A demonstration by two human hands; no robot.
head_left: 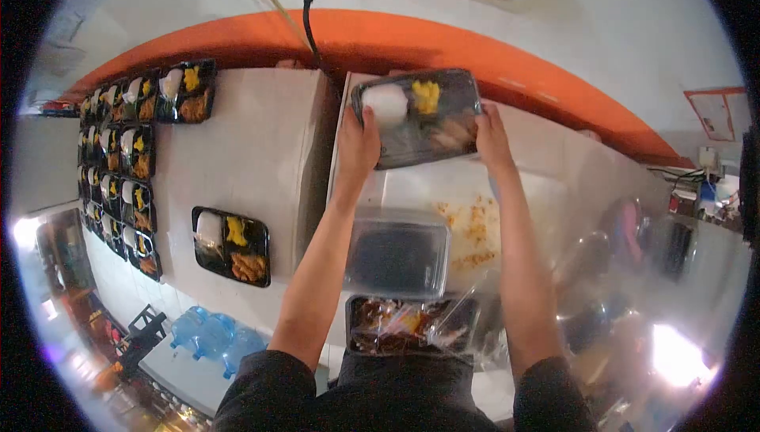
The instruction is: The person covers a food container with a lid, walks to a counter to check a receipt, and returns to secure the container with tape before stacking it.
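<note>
A black meal tray (416, 127) with a clear cover is held up, slightly tilted, between my two hands. Inside it I see white rice, something yellow and a brown piece of food that is blurred. My left hand (361, 143) grips its left edge, thumb on top. On the opposite edge my right hand (492, 137) is closed the same way. Below my forearms lies a clear plastic lid (396, 258), perhaps several stacked. Nearer my body is a black container (412, 327) with brown bits and crumpled clear plastic over it.
Brown crumbs (475, 230) lie on the white surface. One filled meal tray (231, 246) sits on the left table; several more trays (138, 151) are lined up at its far left. Blue water jugs (214, 337) stand lower left. A black cable (311, 28) hangs behind the tables.
</note>
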